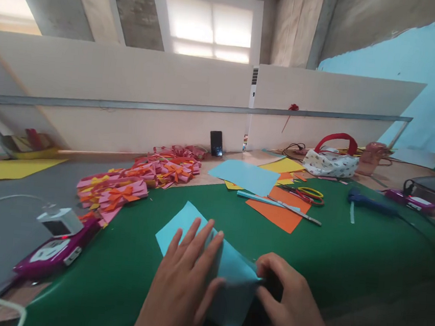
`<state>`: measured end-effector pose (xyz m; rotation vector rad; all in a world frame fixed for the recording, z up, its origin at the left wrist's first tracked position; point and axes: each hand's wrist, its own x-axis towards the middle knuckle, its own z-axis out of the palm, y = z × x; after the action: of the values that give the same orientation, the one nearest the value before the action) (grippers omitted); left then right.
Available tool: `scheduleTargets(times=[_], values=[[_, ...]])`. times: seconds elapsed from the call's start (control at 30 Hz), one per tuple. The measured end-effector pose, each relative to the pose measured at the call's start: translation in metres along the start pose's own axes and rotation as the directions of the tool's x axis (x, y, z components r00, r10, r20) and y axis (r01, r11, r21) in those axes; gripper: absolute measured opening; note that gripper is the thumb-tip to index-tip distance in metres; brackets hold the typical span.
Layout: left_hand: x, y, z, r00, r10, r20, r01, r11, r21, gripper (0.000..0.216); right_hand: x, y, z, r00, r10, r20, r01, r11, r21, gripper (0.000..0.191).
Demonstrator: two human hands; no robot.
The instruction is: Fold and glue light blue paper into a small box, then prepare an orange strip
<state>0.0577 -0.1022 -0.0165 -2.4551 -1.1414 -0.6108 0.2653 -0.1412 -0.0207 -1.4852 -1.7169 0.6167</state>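
A light blue sheet of paper (234,287) lies at an angle on the green table cover near me. My left hand (193,271) rests flat on it, fingers stretched out and slightly apart. At the sheet's right corner, my right hand (284,287) pinches the paper between thumb and forefinger. That corner looks a little raised, and the palm side of the right hand is in shadow. Beyond the hands, a narrow light blue strip (263,200) and a metal ruler or blade-like stick (304,217) lie across an orange sheet (292,224).
Pink and orange folded paper pieces (130,190) are heaped at the left. A purple power strip (50,254) bears a white charger (60,221). Scissors (310,193), a blue glue gun (371,202), a phone (216,143) and a cloth basket (331,163) stand or lie farther back.
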Motion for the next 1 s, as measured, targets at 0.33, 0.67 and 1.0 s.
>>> scheduleTargets(times=[0.33,0.67,1.0], values=[[0.059,0.009,-0.034,0.918,-0.158,0.364,0.303,0.871,-0.386,0.010,0.002,0.006,-0.022,0.964,0.218,0.150,-0.265,0.775,0.574,0.025],[0.050,0.021,-0.048,0.857,-0.300,0.419,0.465,0.801,-0.377,0.022,0.006,0.004,-0.018,0.950,0.291,0.113,-0.300,0.750,0.589,0.020],[0.052,0.011,-0.045,0.852,-0.286,0.439,0.466,0.797,-0.385,0.025,0.013,-0.001,-0.019,0.957,0.290,-0.003,-0.246,0.816,0.523,0.024]])
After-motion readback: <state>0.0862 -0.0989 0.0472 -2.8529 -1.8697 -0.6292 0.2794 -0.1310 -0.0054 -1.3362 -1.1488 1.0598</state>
